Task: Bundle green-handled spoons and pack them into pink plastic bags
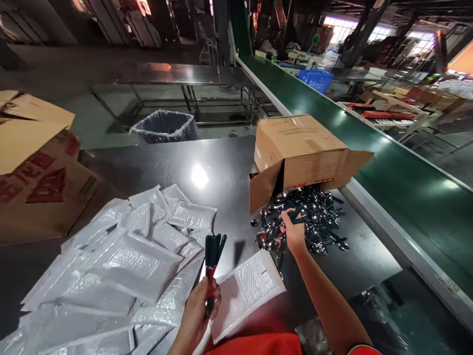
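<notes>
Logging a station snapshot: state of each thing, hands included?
Left hand: closed around spoon bundle
Spoon bundle: handles up
Right hand: in spoon pile, grip unclear
Spoon pile: loose, heaped
Right box: flaps open, facing pile
Left box: flaps open
Envelope pile: loose, overlapping
Single envelope: seal unclear
Bin: lined with a bag
Green belt: can't tell if running

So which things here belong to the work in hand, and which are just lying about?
Seemingly part of it: dark-handled spoons, held in the left hand and heaped around the right hand; white bubble mailers; open cardboard box.

Seemingly just around: blue plastic crate; lined bin; green conveyor belt.
</notes>
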Tool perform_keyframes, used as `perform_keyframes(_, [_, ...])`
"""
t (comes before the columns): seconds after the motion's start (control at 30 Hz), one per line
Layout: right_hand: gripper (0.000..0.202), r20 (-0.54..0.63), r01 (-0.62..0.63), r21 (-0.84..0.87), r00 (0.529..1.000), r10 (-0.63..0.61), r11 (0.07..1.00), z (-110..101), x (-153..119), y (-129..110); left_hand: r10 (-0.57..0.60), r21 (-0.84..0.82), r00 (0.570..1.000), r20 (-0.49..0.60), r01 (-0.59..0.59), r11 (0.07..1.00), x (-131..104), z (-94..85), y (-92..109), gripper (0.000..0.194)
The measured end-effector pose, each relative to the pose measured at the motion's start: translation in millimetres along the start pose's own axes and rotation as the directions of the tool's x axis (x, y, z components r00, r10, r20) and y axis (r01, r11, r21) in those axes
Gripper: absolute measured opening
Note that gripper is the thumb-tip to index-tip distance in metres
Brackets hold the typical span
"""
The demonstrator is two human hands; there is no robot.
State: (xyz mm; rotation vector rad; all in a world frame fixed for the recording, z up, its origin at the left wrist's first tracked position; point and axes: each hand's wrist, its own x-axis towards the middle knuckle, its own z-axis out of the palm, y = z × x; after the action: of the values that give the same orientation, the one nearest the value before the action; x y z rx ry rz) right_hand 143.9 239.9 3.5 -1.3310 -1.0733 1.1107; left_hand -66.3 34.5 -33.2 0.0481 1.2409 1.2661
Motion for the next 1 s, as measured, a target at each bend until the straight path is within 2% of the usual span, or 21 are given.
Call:
perform_keyframes(0.13, [0.041, 0.093, -0.111, 0.145, 0.991, 0.098, 0.983, -7.3, -49.4, -30.5, 0.196, 0.231, 0.98, 0.018, -0.195, 0.953, -7.5, 35.2, 10.9, 0.06])
perform_keyframes(0.23, [0.042, 0.187, -0.238, 0.201, 0.961, 0.201, 0.95, 1.9, -81.3, -35.1, 0.218, 0.26, 0.972, 0.091, -0.235, 0.936, -13.9, 58.7, 11.2, 0.062])
perform_keyframes(0.3, [0.041, 0.176, -0.27, 0.199, 0.956, 0.236, 0.942, 9.1, -95.3, -31.2, 0.205, 0.284, 0.969, 0.139, -0.237, 0.929, -18.6, 67.3, 5.5, 0.059])
perform_keyframes(0.37, [0.036, 0.094, -0.215, 0.152, 0.975, 0.203, 0.965, 14.7, -103.9, -25.1, 0.182, 0.304, 0.97, 0.164, -0.225, 0.926, -24.0, 69.9, -2.9, 0.053])
perform_keyframes(0.43, [0.031, -0.007, -0.088, 0.05, 0.996, 0.089, 0.995, 18.7, -109.4, -18.8, 0.153, 0.306, 0.972, 0.178, -0.203, 0.93, -29.6, 68.7, -11.7, 0.051])
perform_keyframes(0.5, [0.03, -0.065, 0.024, -0.067, 0.998, -0.028, 0.998, 22.6, -114.4, -12.9, 0.135, 0.288, 0.973, 0.188, -0.186, 0.939, -34.6, 66.9, -19.1, 0.054])
perform_keyframes(0.7, [0.051, -0.084, 0.075, -0.344, 0.99, -0.11, 0.936, 37.8, -129.3, 3.7, 0.147, 0.177, 0.966, 0.212, -0.186, 0.966, -43.7, 68.8, -29.5, 0.059])
perform_keyframes(0.8, [0.051, -0.051, 0.106, -0.325, 0.99, -0.13, 0.94, 38.9, -132.5, 6.2, 0.144, 0.174, 0.965, 0.219, -0.184, 0.967, -46.8, 68.7, -27.4, 0.059])
perform_keyframes(1.0, [0.052, 0.006, 0.144, -0.179, 0.989, -0.145, 0.973, 33.4, -138.7, 10.7, 0.018, 0.14, 0.964, 0.265, -0.057, 0.989, -54.1, 67.3, -22.7, 0.06])
